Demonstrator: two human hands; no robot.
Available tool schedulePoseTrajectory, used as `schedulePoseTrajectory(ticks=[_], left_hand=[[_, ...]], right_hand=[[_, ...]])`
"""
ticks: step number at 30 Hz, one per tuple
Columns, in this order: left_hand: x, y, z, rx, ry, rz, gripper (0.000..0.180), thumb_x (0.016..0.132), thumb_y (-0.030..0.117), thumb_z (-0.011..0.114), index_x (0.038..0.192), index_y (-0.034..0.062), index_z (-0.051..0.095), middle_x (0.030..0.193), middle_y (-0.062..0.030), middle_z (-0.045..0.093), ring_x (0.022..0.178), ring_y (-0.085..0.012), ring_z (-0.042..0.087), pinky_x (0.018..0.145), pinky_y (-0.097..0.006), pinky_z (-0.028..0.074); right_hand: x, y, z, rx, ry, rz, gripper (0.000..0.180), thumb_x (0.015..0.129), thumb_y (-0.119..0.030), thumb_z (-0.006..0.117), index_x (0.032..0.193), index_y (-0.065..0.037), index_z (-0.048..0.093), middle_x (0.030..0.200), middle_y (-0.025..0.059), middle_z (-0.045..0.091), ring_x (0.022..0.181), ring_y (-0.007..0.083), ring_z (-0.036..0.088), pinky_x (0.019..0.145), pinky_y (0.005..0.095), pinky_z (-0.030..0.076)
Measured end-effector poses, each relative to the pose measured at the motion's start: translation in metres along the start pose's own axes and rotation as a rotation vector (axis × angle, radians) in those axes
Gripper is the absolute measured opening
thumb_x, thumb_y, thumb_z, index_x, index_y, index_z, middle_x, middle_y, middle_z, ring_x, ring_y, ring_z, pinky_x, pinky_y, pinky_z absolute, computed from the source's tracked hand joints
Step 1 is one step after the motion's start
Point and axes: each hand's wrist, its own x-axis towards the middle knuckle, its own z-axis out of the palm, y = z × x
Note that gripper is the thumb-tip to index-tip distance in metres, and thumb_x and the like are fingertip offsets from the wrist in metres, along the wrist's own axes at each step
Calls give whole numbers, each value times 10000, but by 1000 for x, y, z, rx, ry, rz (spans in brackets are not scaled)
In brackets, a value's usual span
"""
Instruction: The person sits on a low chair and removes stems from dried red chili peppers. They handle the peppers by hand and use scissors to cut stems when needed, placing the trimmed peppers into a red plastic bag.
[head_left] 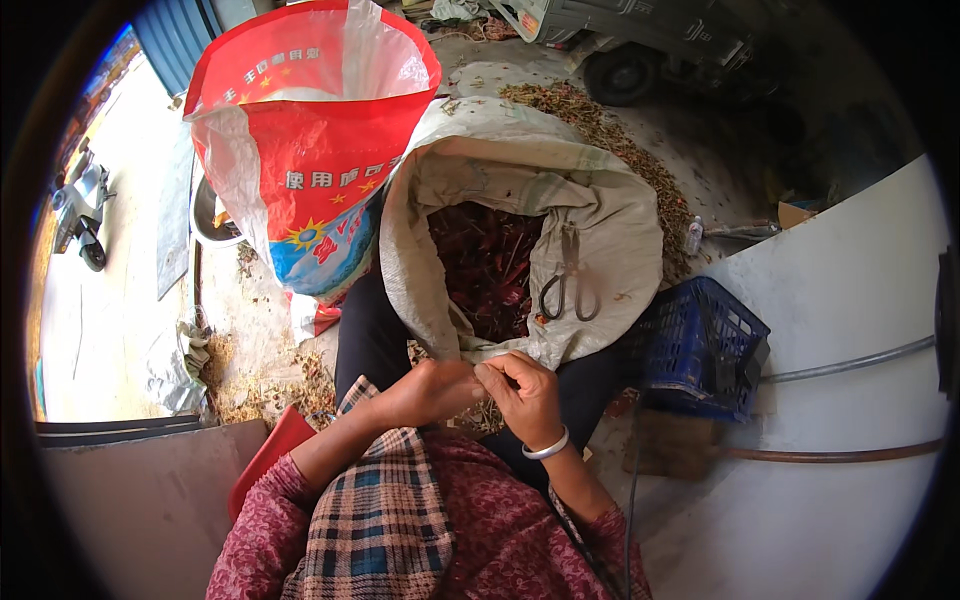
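My left hand (pixel 440 390) and my right hand (pixel 522 400) meet in front of me at the near rim of a big pale woven sack (pixel 610 230). The fingers of both are curled in; on the right, thumb and forefinger press together. Whatever they hold, if anything, is too small or hidden to make out. A metal bangle (pixel 546 444) circles my right wrist. Dark red dried chilies (pixel 485 265) fill the sack's opening. On its folded inner cloth, right of the chilies, lies a pair of scissors (pixel 571 262) with dark loop handles toward me.
A tall red-and-white plastic bag (pixel 330 150) stands open at the left. Right of the sack is a blue plastic crate (pixel 700 345). Stem litter (pixel 610 130) is heaped beyond, near a parked vehicle's wheel (pixel 622 75). Pale boards (pixel 840 300) stand at the right.
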Motion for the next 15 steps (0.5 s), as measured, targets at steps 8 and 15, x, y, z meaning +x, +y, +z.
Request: schedulePoseTrajectory(ticks=[8,15], left_hand=[[8,-11,7,377,46,186,136,880,103,622,939,-18,602,642,-151,575,528,-243,588,513,-338,450],[16,-10,-5,239,-39,115,120,859,98,611,933,4,596,711,-133,572,618,-255,605,550,-333,465]], right_hand=[[-7,26,14,852,69,737,169,928,-169,593,796,-65,612,606,-60,469,479,13,357,423,178,278],[6,62,9,918,294,658,193,959,-197,543,854,-46,598,598,-39,473,490,44,428,458,191,353]])
